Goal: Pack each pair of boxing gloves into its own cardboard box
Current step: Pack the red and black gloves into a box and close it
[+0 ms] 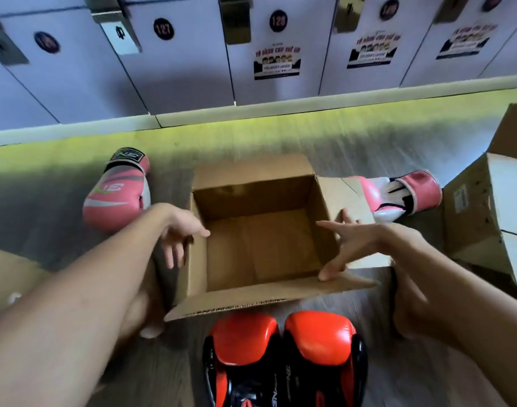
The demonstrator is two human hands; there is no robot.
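the open cardboard box [260, 230] sits on the floor in the middle of the scene, its inside bare and its four flaps folded outward, probably to keep the mouth clear for loading. the left hand [181, 230] rests at the left rim, thumb hooked over the edge and the other fingers loosely spread down the outside wall, gripping nothing firmly. the right hand [351, 242] is splayed wide at the right rim, one fingertip pressing the near flap down and another touching the right flap, so it seems to be holding the flaps open. just near the box lie the two orange gloves [283, 356] side by side, the likely first pair. one pink glove [119, 192] lies to the left of the box and the other pink glove [398, 195] to the right, partly on the right flap. a second cardboard box [486, 207] stands at the far right. white lockers [178, 60] line the far wall.
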